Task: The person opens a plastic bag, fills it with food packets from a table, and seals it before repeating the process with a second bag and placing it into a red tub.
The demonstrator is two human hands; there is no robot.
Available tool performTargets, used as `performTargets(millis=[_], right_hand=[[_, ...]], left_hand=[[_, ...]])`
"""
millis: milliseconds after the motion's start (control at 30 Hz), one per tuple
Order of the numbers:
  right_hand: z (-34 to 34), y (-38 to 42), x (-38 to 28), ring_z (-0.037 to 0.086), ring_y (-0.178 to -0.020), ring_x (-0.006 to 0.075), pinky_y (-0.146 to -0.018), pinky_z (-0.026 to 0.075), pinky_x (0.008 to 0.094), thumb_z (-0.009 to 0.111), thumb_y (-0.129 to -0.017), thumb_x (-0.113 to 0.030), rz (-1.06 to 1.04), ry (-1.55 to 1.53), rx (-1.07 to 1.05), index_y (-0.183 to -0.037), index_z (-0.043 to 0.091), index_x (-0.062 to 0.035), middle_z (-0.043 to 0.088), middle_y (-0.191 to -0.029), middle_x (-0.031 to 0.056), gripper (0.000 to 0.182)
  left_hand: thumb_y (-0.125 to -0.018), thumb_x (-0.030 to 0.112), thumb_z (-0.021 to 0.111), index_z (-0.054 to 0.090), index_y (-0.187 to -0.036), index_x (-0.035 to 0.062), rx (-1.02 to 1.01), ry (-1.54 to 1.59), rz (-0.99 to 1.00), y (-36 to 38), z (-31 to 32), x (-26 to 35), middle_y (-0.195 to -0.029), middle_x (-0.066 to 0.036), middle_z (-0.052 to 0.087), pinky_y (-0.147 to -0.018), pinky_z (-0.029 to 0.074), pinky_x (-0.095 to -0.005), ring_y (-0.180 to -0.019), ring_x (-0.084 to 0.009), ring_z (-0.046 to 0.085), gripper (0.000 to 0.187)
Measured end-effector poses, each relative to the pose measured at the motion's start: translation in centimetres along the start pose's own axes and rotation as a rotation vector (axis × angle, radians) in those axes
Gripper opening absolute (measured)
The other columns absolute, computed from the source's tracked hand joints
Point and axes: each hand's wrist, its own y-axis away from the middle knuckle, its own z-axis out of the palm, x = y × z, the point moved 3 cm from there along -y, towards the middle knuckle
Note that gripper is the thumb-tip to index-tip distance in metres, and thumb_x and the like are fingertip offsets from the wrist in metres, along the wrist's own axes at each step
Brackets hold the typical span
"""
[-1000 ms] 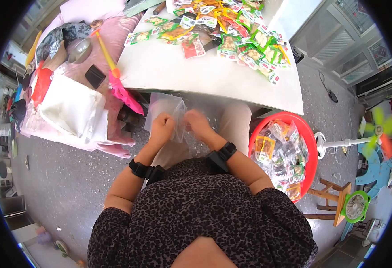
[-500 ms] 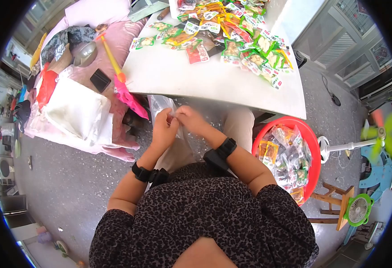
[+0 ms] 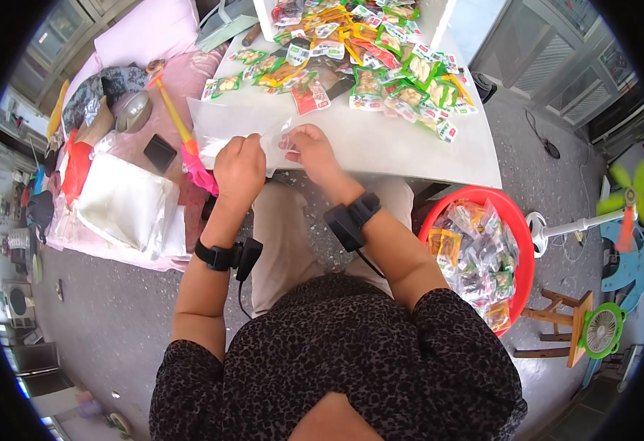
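A clear plastic bag stretches between my hands above the near left part of the white table. My left hand is closed on the bag's near edge, knuckles up. On the other side of the bag, my right hand pinches its edge between thumb and fingers; slight blur softens the fingertips. Farther back on the table lies a heap of small sealed food packets, green, orange and red with white labels.
To my right on the floor stands a red basin filled with packed clear bags. A stack of white plastic sheets lies on the pink-covered bed at left. A wooden stool, a green fan and a standing fan are farther right.
Both hands have risen forward from over my lap to the table edge and moved apart. The bag has come up with them and is now spread out over the table.
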Motion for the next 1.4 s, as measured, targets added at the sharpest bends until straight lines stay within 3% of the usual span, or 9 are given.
performTargets(millis=[67, 300, 567, 667, 833, 967, 1067, 1133, 1400], right_hand=[[-1.9, -1.0, 0.1, 0.053, -0.073, 0.0116, -0.063, 0.043, 0.0269, 0.048, -0.076, -0.013, -0.034, 0.145, 0.052, -0.081, 0.05, -0.0072, 0.055, -0.077, 0.0034, 0.008], [-10.3, -2.5, -4.5, 0.048, -0.09, 0.0295, -0.077, 0.037, 0.039, 0.056, -0.067, -0.013, -0.844, 1.228, 0.461, -0.093, 0.049, -0.0028, 0.052, -0.093, 0.0129, 0.029], [-17.8, -4.0, -8.4, 0.038, -0.106, 0.0243, -0.081, 0.03, 0.0499, 0.044, -0.074, -0.015, -0.521, 2.067, 0.671, -0.101, 0.049, -0.0094, 0.044, -0.11, 0.0074, 0.028], [-19.2, -4.6, -9.2, 0.041, -0.104, 0.0236, -0.08, 0.031, 0.0496, 0.044, -0.075, -0.016, -0.359, 2.061, 0.541, -0.098, 0.05, -0.0095, 0.047, -0.108, 0.0059, 0.025], [-20.6, -4.7, -11.6, 0.053, -0.073, 0.0318, -0.062, 0.044, 0.0359, 0.045, -0.075, -0.014, -0.55, 1.903, 0.465, -0.083, 0.052, -0.0043, 0.055, -0.078, 0.0149, 0.015], [-18.5, -1.1, -13.7, 0.055, -0.066, 0.0212, -0.061, 0.046, 0.0335, 0.042, -0.079, -0.01, -0.483, 0.91, 0.522, -0.085, 0.05, -0.0026, 0.055, -0.077, 0.01, 0.012], [-13.8, 2.2, -12.1, 0.055, -0.073, 0.0199, -0.065, 0.048, 0.0384, 0.042, -0.08, -0.007, -0.194, 0.111, 0.434, -0.096, 0.046, -0.0052, 0.053, -0.084, 0.0076, 0.016], [-12.5, 3.2, -9.7, 0.054, -0.078, 0.0238, -0.068, 0.047, 0.0466, 0.041, -0.08, -0.005, -0.061, -0.035, 0.352, -0.103, 0.04, -0.0067, 0.051, -0.093, 0.0086, 0.023], [-9.7, 2.6, -3.5, 0.053, -0.085, 0.0261, -0.068, 0.047, 0.046, 0.043, -0.079, -0.006, 0.148, -0.033, 0.161, -0.102, 0.038, 0.0002, 0.048, -0.098, 0.0136, 0.024]], left_hand=[[-0.065, 0.007, 0.052, 0.051, -0.072, 0.0055, -0.151, -0.036, 0.023, -0.2, 2.5, 0.3, -0.066, -0.011, 0.05, -0.051, 0.042, -0.0365, -0.055, -0.0273, 0.051, 0.007], [-0.072, 0.013, 0.044, 0.048, -0.075, 0.005, -0.491, 0.093, -0.219, 2.2, 11.0, 0.5, -0.071, -0.014, 0.052, -0.058, 0.042, -0.0414, -0.065, -0.032, 0.052, 0.009], [-0.073, 0.015, 0.044, 0.047, -0.074, 0.0037, -0.461, 0.25, -0.352, 3.3, 12.5, 1.0, -0.072, -0.015, 0.053, -0.06, 0.04, -0.0427, -0.069, -0.0325, 0.051, 0.011], [-0.072, 0.014, 0.045, 0.047, -0.073, 0.0035, -0.419, 0.269, -0.367, 3.5, 12.5, 0.5, -0.07, -0.014, 0.053, -0.06, 0.04, -0.0427, -0.068, -0.0321, 0.051, 0.011], [-0.073, 0.016, 0.044, 0.049, -0.076, 0.0042, -0.458, 0.295, -0.442, 3.6, 12.6, 0.4, -0.073, -0.014, 0.054, -0.062, 0.04, -0.0417, -0.071, -0.0315, 0.052, 0.013], [-0.075, 0.017, 0.043, 0.051, -0.08, 0.004, -0.52, 0.315, -0.511, 3.1, 12.5, 0.4, -0.075, -0.015, 0.055, -0.063, 0.04, -0.0397, -0.074, -0.0305, 0.052, 0.016], [-0.075, 0.017, 0.043, 0.051, -0.081, 0.0037, -0.51, 0.322, -0.51, 3.1, 12.8, 0.6, -0.076, -0.015, 0.055, -0.064, 0.04, -0.0395, -0.074, -0.0307, 0.053, 0.017], [-0.075, 0.017, 0.043, 0.051, -0.081, 0.0034, -0.489, 0.331, -0.498, 2.9, 12.9, 0.7, -0.077, -0.016, 0.055, -0.064, 0.04, -0.0394, -0.074, -0.031, 0.053, 0.017], [-0.074, 0.017, 0.04, 0.048, -0.076, 0.0026, -0.479, 0.449, -0.529, 2.9, 13.1, 0.8, -0.075, -0.017, 0.053, -0.065, 0.038, -0.0428, -0.074, -0.033, 0.05, 0.017]])
